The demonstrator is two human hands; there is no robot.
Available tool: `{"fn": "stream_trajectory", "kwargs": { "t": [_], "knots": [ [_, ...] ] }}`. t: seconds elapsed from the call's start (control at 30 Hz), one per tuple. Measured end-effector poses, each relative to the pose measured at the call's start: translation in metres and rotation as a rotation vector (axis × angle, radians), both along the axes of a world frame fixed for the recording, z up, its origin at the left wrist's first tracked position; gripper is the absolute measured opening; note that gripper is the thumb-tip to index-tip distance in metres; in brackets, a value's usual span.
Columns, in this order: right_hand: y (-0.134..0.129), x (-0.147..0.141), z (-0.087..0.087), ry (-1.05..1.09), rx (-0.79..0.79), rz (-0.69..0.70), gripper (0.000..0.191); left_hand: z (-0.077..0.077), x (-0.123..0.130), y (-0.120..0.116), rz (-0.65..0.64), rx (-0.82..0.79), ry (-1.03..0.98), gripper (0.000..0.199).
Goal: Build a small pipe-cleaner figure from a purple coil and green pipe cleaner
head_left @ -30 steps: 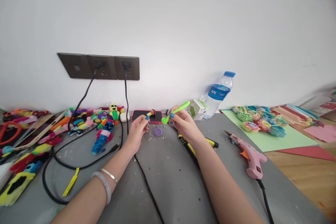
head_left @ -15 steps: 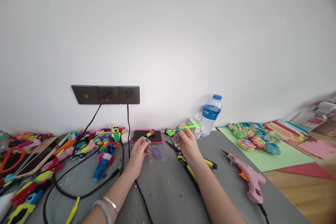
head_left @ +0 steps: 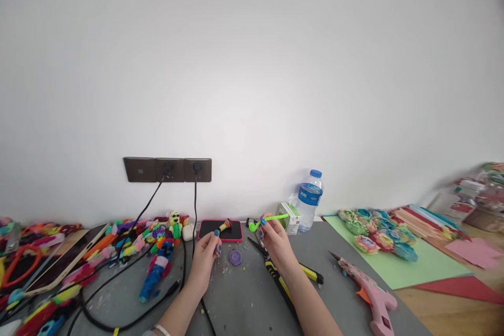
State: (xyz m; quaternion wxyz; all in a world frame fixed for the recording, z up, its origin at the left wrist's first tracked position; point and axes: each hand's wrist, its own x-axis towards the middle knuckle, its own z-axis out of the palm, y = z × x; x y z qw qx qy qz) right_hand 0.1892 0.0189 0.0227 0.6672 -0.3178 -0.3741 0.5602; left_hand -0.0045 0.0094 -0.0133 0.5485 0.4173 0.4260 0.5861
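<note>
A bright green strip (head_left: 280, 217) sits raised above the desk (head_left: 252, 304), pinched by the right hand (head_left: 276, 245), thumb and fingertips closed on it. One end is already curled; the longer part isn't, so the shaping looks only partly done. The left hand (head_left: 207, 252) has its fingertips together, seemingly on a banded piece (head_left: 225, 225) (too small there to be sure). Strip and piece are apart, unjoined. Beyond lie a phone (head_left: 208, 230), pliers (head_left: 277, 276) and a pink glue gun (head_left: 376, 296).
</note>
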Motion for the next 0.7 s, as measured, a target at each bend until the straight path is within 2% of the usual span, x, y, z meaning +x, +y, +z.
{"fn": "stream_trajectory", "kwargs": {
  "t": [0.2,0.4,0.57,0.7],
  "knots": [
    [0.0,-0.006,-0.01,-0.07,-0.037,0.084,0.043,0.001,-0.004,0.003,0.044,0.1,0.126,0.033],
    [-0.007,-0.01,-0.012,-0.1,-0.044,0.126,0.043,0.006,-0.004,-0.001,0.066,0.125,0.179,0.042],
    [-0.01,-0.01,-0.011,-0.107,-0.014,0.14,0.041,0.012,-0.002,-0.006,0.052,0.124,0.137,0.037],
    [-0.009,-0.012,-0.01,-0.131,0.013,0.159,0.033,0.019,0.002,-0.009,-0.037,0.091,0.067,0.035]
  ]
}}
